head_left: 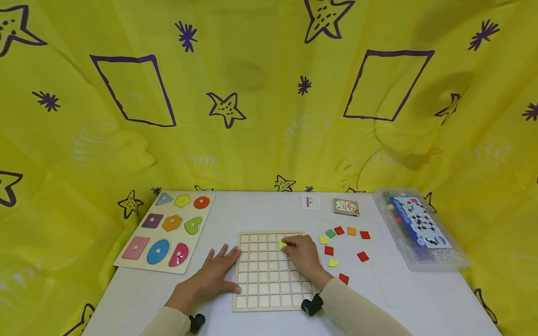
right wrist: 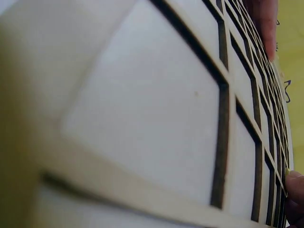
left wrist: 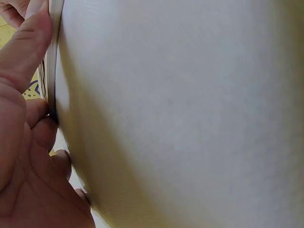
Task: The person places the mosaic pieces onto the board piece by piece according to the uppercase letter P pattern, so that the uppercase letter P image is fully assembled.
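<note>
A square wooden grid board (head_left: 264,275) with shallow cells lies flat on the white table. At its upper right part, my right hand (head_left: 303,254) pinches a small yellow tile (head_left: 282,244) between thumb and fingers, over a cell in one of the far rows. My left hand (head_left: 213,277) lies along the board's left side, fingers extended, with the thumb and fingertips against the edge. In the left wrist view the left thumb (left wrist: 35,42) touches the board's rim. The right wrist view has the grid filling most of it, with the right fingertips (right wrist: 295,186) low at the right.
Right of the board lie several loose tiles, among them a red tile (head_left: 363,256) and a green tile (head_left: 330,233). A shape puzzle board (head_left: 140,228) occupies the left. Behind are a patterned card (head_left: 310,202) and a small card box (head_left: 346,207). A clear plastic case (head_left: 401,261) stands right.
</note>
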`<state>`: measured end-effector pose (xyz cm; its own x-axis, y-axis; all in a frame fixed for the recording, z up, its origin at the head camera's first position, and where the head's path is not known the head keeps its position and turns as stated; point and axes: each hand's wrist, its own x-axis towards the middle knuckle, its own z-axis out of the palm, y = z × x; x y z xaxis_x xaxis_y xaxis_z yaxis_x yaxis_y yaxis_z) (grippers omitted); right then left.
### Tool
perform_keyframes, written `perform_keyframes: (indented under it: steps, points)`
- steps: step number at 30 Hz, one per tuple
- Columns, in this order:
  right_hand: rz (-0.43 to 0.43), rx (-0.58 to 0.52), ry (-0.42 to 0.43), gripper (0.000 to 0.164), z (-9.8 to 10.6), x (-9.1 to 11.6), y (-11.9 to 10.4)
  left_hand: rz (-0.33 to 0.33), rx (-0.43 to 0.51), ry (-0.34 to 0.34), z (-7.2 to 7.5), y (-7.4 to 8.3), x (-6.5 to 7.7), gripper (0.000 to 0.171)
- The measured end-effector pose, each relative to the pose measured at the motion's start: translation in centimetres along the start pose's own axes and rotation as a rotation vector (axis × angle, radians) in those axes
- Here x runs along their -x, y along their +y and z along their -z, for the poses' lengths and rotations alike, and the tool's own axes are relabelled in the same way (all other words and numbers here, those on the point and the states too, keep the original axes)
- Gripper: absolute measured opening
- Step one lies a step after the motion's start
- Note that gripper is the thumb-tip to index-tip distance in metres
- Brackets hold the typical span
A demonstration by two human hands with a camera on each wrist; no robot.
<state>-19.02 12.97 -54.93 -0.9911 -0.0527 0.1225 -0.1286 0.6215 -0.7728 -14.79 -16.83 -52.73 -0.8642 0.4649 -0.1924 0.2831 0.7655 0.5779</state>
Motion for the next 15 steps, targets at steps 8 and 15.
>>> perform_keyframes:
  steps: [8,15]
  points:
    - [0.009,0.047,0.011,0.019,-0.2,-0.02,-0.23,0.004,-0.007,0.004,-0.04,0.03,0.03,0.107]
    - [0.014,0.08,0.03,0.018,-0.43,-0.05,-0.26,0.005,-0.004,0.007,-0.09,0.02,0.02,0.107]
